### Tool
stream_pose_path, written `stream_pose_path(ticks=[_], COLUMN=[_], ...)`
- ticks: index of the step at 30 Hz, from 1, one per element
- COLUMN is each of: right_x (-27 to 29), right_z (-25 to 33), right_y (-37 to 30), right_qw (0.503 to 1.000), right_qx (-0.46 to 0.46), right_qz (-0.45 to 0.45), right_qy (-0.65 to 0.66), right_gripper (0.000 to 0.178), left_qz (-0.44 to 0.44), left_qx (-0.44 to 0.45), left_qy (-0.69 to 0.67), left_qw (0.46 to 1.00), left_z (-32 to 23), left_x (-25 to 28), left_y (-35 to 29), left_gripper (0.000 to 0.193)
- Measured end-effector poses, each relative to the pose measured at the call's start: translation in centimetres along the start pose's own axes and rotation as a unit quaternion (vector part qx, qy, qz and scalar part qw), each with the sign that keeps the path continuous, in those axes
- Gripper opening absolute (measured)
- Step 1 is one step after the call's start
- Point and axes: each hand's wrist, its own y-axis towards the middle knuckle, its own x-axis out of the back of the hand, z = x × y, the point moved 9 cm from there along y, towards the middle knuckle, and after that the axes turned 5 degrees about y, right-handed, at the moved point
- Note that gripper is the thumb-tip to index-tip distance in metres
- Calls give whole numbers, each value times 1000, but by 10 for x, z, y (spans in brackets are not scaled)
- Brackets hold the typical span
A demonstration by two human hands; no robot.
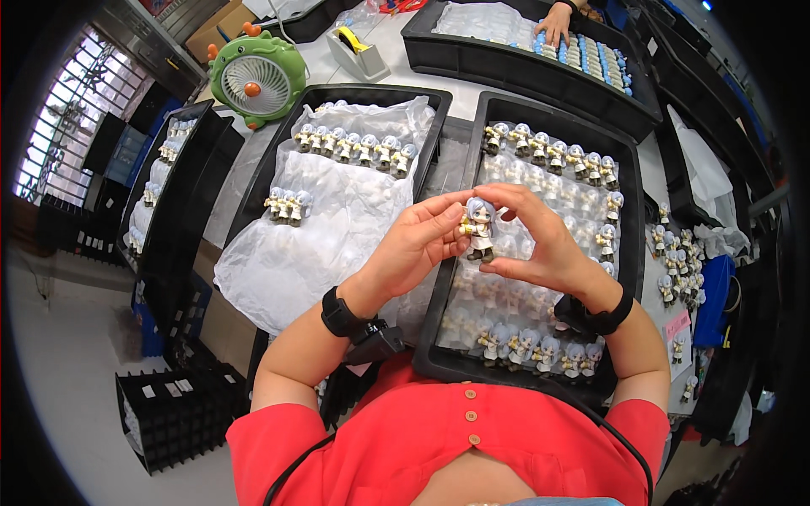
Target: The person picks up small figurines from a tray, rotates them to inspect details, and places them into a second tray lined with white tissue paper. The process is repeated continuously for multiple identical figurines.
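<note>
I see figurine point(479, 229) upright, long axis vertical, over right black tray point(629, 219). Left hand point(418, 244) pinches its left side; right hand point(540, 240) clamps head and base, equally near.
</note>
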Motion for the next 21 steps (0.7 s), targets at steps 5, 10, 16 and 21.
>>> stream_pose_path(ticks=[5,10,16,21], right_x=[1,2,2,1], right_z=[2,1,0,0], right_y=[1,0,0,1], right_qw=[1000,1000,1000,1000], right_qx=[8,10,4,7], right_qz=[-5,-8,-7,-6], right_qy=[-4,-4,-5,-5], right_gripper=[79,79,79,79], left_qz=[-8,10,-4,-11], left_qx=[-12,-9,-3,-3], left_qy=[17,11,11,23], left_qw=[1000,1000,1000,1000], left_z=[-2,2,4,5], left_x=[-2,0,2,4], left_y=[-1,1,0,1], left_gripper=[42,43,43,43])
